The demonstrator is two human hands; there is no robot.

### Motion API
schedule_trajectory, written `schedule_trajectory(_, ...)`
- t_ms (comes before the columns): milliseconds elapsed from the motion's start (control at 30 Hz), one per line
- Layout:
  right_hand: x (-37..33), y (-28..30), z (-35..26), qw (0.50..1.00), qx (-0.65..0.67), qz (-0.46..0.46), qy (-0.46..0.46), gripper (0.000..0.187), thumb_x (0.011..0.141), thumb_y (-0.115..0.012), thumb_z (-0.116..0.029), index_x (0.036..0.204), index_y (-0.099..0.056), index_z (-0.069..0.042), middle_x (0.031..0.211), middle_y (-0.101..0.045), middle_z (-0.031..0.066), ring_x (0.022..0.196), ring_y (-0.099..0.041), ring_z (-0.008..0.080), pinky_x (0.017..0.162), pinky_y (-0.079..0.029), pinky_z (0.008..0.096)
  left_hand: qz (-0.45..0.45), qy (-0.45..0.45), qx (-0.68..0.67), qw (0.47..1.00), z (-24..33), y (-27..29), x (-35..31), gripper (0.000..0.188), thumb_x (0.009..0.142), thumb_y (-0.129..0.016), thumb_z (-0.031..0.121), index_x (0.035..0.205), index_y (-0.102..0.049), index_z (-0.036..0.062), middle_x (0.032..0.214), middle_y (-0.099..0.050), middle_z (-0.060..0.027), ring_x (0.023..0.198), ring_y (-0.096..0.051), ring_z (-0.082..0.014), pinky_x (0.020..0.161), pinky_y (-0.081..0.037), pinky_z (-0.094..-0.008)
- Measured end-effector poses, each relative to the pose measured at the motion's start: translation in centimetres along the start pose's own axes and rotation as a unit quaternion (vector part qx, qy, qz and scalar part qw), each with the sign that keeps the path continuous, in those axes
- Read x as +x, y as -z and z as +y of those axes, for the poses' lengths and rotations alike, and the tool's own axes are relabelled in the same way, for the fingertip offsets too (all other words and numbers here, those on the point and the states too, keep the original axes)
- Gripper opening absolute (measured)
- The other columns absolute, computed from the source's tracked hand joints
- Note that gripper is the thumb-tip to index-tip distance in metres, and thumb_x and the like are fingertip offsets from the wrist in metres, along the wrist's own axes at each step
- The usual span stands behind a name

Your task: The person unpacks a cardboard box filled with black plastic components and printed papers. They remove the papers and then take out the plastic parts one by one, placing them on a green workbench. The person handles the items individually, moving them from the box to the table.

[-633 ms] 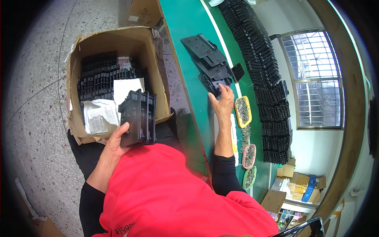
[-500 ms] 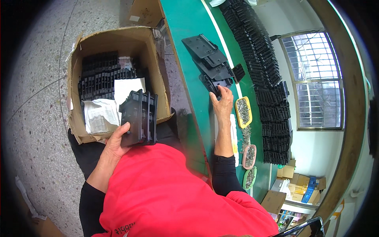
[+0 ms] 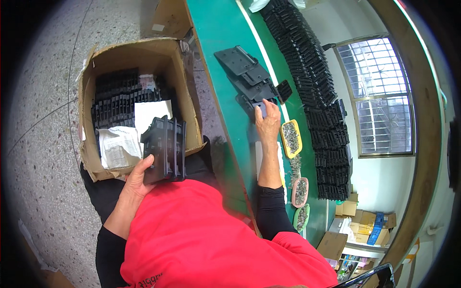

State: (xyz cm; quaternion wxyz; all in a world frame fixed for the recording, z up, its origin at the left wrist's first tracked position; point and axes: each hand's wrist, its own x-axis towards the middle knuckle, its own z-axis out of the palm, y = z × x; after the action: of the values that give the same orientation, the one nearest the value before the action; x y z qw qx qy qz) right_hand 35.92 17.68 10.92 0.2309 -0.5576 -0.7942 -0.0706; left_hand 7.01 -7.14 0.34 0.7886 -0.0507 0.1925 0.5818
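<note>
My left hand (image 3: 136, 185) grips a small stack of black plastic frames (image 3: 163, 149) by its lower end, thumb on the near face, in front of the open carton. On the green table my right hand (image 3: 269, 126) has its thumb and fingers at the near edge of a black plastic plate (image 3: 247, 104), the nearest of several. The other black plates (image 3: 240, 62) lie overlapping beyond it. A small black piece (image 3: 284, 91) stands just right of them. The undersides of my right fingers are hidden.
A cardboard box (image 3: 189, 108) at left holds rows of black parts and papers (image 3: 117, 146). Yellow (image 3: 298, 151), pink (image 3: 294, 201) and green (image 3: 297, 225) trays of small metal pieces line the table (image 3: 206, 24). Tall stacks of black parts (image 3: 317, 91) stand along its far right side.
The view has shifted slightly. My right fingers have drawn closer together at the near plate's edge. My left hand still holds the stack, now a little lower in view.
</note>
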Motion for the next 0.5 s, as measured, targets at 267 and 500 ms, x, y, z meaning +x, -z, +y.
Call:
schedule_trajectory(267, 1.2, -1.1, -0.3, 0.999, -0.045, -0.014, -0.006, 0.035, 0.083, -0.061, -0.023, 0.113, -0.061, -0.007, 0.119, -0.052, 0.0145, 0.110, -0.050, 0.0320, 0.091, -0.041, 0.0441, -0.027, 0.000, -0.015, 1.000, -0.1, 0.6, 0.4, 0.050, 0.080, -0.070, 0.029, 0.119, -0.054, 0.0017, 0.110, -0.062, -0.0113, 0.100, -0.061, -0.0232, 0.092, -0.049, -0.0399)
schedule_trajectory(500, 1.9, -1.2, -2.1, 0.999, -0.038, -0.020, 0.029, 0.032, 0.083, -0.060, -0.020, 0.112, -0.062, -0.007, 0.116, -0.054, 0.0149, 0.110, -0.050, 0.0319, 0.090, -0.041, 0.0445, -0.001, -0.008, -0.005, 1.000, 0.0, -0.1, 0.0, 0.050, 0.080, -0.070, 0.028, 0.119, -0.053, 0.0022, 0.109, -0.062, -0.0112, 0.098, -0.062, -0.0232, 0.089, -0.051, -0.0399)
